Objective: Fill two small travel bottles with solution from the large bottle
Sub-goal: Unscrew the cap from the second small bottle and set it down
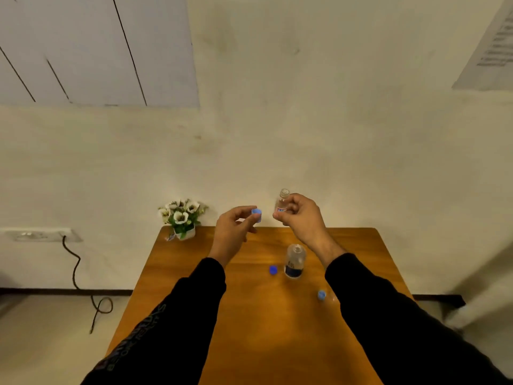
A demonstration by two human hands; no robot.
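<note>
Cream wall behind, marked in places; a wooden bench (194,315) stands against it, with a small pot of white flowers (181,218) at its 10 o'clock corner and a dark cable (76,270) trailing from a wall socket down to the floor at 9 o'clock. Right hand (301,215) holds a small travel bottle (282,202) raised above the bench at 12 o'clock, fingers closed round its body, neck open and near upright; some clear liquid seems to sit in it, level hard to read. Left hand (234,226) pinches a light blue cap (257,213) between fingertips, just beside the bottle but apart from it. Large bottle (294,261) stands uncapped near bench centre, its dark blue cap (273,270) just beside it at 9 o'clock. Another light blue cap (321,295) lies at 4 o'clock of the large bottle, close to the right sleeve; a second small bottle is not clearly visible. Risks, as judged: tilting the open bottle while capping would spill; a sleeve sweeping low could knock the open large bottle; cross-threading the cap would leave a leak.
</note>
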